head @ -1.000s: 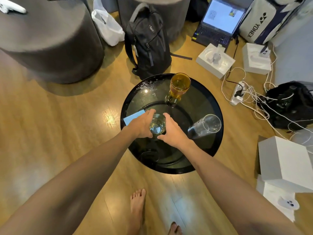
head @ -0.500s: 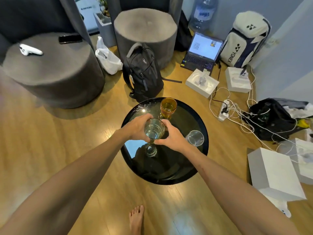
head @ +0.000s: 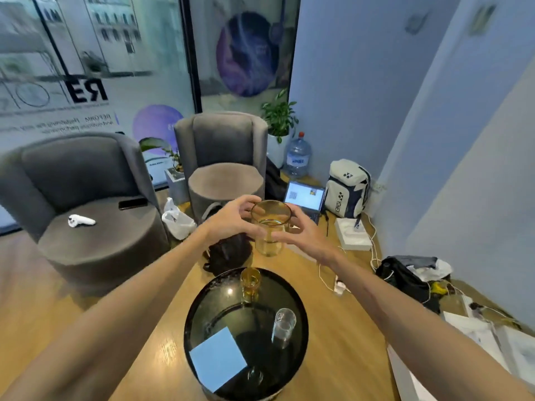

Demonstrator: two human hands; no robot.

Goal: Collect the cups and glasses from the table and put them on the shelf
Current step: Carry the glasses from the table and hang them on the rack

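Both my hands hold a clear glass (head: 270,227) high above the floor, well past the far edge of the round black table (head: 202,308). My left hand (head: 231,219) grips its left side and my right hand (head: 304,233) cups its right side. On the table stand an amber stemmed glass (head: 250,283) near the far rim and a clear tumbler (head: 284,328) at the right. No shelf is in view.
A light blue paper (head: 217,358) lies on the table's near left. Two grey armchairs (head: 95,227) stand at the back left, a black backpack (head: 228,253) lies beyond the table, and a laptop (head: 305,198), cables and boxes litter the floor at right.
The glass has been lifted off the table in both hands and raised up and forward. My view has tilted up from the table toward the chairs and window.
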